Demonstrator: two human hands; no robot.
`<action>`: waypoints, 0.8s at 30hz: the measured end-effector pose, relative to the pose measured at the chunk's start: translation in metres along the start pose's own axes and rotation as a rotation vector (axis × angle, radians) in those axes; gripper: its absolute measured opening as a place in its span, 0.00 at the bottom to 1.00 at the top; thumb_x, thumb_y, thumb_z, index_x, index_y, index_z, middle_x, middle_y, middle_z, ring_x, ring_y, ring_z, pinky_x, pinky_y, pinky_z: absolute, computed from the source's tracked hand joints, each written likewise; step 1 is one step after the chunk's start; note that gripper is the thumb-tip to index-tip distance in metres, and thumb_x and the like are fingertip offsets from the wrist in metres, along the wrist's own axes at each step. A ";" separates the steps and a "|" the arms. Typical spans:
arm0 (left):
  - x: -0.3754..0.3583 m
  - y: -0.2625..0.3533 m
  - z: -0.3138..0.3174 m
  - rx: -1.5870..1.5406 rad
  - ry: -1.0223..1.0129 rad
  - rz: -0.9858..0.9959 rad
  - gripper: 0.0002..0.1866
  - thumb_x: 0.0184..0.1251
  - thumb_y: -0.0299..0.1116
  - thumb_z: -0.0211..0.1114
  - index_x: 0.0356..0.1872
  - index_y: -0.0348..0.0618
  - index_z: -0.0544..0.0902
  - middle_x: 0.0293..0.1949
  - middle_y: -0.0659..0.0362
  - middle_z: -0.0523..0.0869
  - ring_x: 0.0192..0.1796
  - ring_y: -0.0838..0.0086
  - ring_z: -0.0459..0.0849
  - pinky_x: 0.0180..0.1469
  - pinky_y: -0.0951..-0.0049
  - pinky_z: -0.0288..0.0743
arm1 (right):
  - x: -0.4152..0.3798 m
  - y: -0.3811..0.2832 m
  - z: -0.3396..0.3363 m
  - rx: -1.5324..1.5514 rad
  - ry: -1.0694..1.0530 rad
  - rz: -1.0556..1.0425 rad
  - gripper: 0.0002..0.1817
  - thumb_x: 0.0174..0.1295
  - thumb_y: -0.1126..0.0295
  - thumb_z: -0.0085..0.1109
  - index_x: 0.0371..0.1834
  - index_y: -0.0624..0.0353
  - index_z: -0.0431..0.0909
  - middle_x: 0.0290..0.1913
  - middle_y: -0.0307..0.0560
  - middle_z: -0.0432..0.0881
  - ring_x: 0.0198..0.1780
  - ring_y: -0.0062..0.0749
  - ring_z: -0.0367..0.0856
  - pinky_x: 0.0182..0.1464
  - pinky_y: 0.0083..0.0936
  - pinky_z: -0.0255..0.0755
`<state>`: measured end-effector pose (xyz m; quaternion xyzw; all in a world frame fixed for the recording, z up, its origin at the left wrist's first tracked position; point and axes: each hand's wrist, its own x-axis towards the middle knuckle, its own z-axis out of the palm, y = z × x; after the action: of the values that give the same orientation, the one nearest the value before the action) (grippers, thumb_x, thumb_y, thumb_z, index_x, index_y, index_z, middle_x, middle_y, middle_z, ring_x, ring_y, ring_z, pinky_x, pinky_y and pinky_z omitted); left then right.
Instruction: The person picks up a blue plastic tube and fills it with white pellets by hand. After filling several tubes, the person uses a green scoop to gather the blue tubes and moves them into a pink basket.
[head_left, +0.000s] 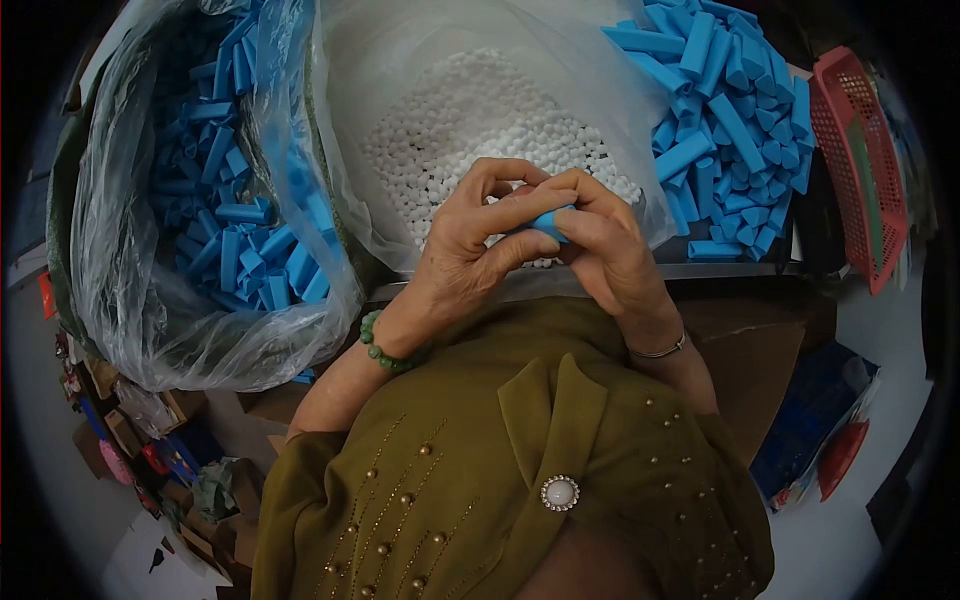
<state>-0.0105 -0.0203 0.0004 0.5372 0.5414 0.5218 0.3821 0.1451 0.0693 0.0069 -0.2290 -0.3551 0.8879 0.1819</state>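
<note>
Piece of blue foam-like material [551,224], short and pinched small, lies between the two hands, just off centre toward one o'clock. Left hand [465,240], with a green bead bracelet [371,345] at its wrist, grips it with the thumb from below and the index finger along the top; right hand [612,252], with a bangle [660,349], presses its thumb on the near face. Both grips look closed on that one piece.

My reading is that the step in hand is close fingertip work on this single piece, perhaps pressing or opening an end. The next move would call for one grip steadying the piece while the other works with light, exact thumb pressure, since the material looks soft enough to squash.

At twelve o'clock, white pellets [440,110] lie in a clear plastic liner [352,190]. At ten o'clock a large lined bag [110,290] holds similar blue pieces; at two o'clock more lie heaped [735,130] on the worktop [740,268], beside a pink basket [870,215].

The right fingers hide the piece's far end, and I cannot tell whether anything sits inside it or under the curled fingertips. The bag and heap run off the top edge, the pellets' depth does not show, and the corners go black.
</note>
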 end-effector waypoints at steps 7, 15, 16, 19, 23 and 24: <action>0.009 0.020 0.010 0.037 0.078 -0.116 0.20 0.63 0.24 0.65 0.58 0.43 0.81 0.56 0.55 0.76 0.49 0.72 0.79 0.44 0.75 0.77 | 0.001 -0.005 0.003 -0.080 0.001 -0.083 0.14 0.71 0.67 0.49 0.55 0.64 0.71 0.44 0.42 0.77 0.46 0.21 0.78 0.49 0.20 0.74; 0.011 0.015 -0.003 -0.125 0.039 -0.025 0.29 0.64 0.34 0.67 0.66 0.37 0.71 0.63 0.51 0.72 0.59 0.64 0.77 0.57 0.65 0.74 | -0.056 -0.057 -0.032 -0.337 0.400 -0.907 0.10 0.72 0.71 0.49 0.51 0.66 0.72 0.50 0.52 0.81 0.34 0.19 0.78 0.39 0.18 0.75; 0.010 0.011 -0.006 -0.063 0.020 -0.048 0.28 0.64 0.33 0.67 0.64 0.37 0.73 0.61 0.51 0.74 0.57 0.65 0.78 0.56 0.66 0.74 | -0.062 -0.073 -0.044 -0.429 0.530 -1.036 0.11 0.72 0.71 0.51 0.51 0.67 0.72 0.51 0.52 0.81 0.35 0.20 0.78 0.40 0.19 0.75; 0.004 0.005 -0.007 -0.009 -0.027 -0.084 0.24 0.64 0.30 0.66 0.61 0.36 0.76 0.57 0.52 0.78 0.54 0.66 0.80 0.54 0.68 0.75 | -0.066 -0.117 -0.095 -0.902 0.898 -1.271 0.11 0.70 0.72 0.54 0.51 0.65 0.74 0.54 0.50 0.80 0.40 0.23 0.79 0.43 0.21 0.77; 0.004 0.016 0.002 0.198 -0.115 0.010 0.23 0.58 0.23 0.68 0.56 0.37 0.79 0.51 0.52 0.80 0.49 0.66 0.82 0.51 0.69 0.76 | -0.040 -0.146 -0.143 -1.183 0.902 -1.245 0.10 0.67 0.74 0.57 0.50 0.61 0.76 0.53 0.47 0.81 0.45 0.28 0.81 0.48 0.26 0.76; 0.005 0.017 0.002 0.243 -0.131 0.021 0.24 0.54 0.21 0.69 0.56 0.38 0.80 0.50 0.51 0.81 0.48 0.64 0.82 0.51 0.68 0.76 | -0.032 -0.151 -0.147 -1.367 0.882 -1.234 0.09 0.66 0.74 0.58 0.49 0.60 0.77 0.53 0.46 0.82 0.48 0.32 0.81 0.51 0.28 0.76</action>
<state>-0.0061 -0.0174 0.0173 0.6182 0.5687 0.4201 0.3434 0.2745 0.2374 0.0287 -0.3676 -0.7434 0.0828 0.5526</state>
